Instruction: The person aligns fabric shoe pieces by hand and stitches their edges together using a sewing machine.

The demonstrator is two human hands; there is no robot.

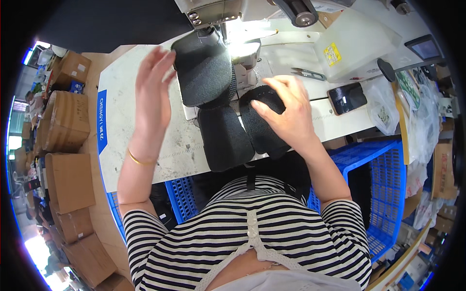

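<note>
Several black padded fabric pieces with rounded ends lie at a sewing machine [213, 13]. The upper mesh piece [203, 72] sits under the machine's head, its far end by the needle area. My left hand [156, 89] is raised at its left side, fingers apart and slightly blurred, holding nothing. Nearer me, a smooth dark piece [225, 138] hangs over the table's front edge. Beside it on the right is a textured black piece [259, 128]. My right hand [287, 109] is over that piece, thumb and fingers spread; whether it touches the fabric I cannot tell.
On the white table [141, 121], thread snips [309, 74] and a black phone [347, 98] lie to the right, near a clear plastic bag [382, 106]. Blue crates [388, 194] stand below. Cardboard boxes [73, 182] are stacked at left.
</note>
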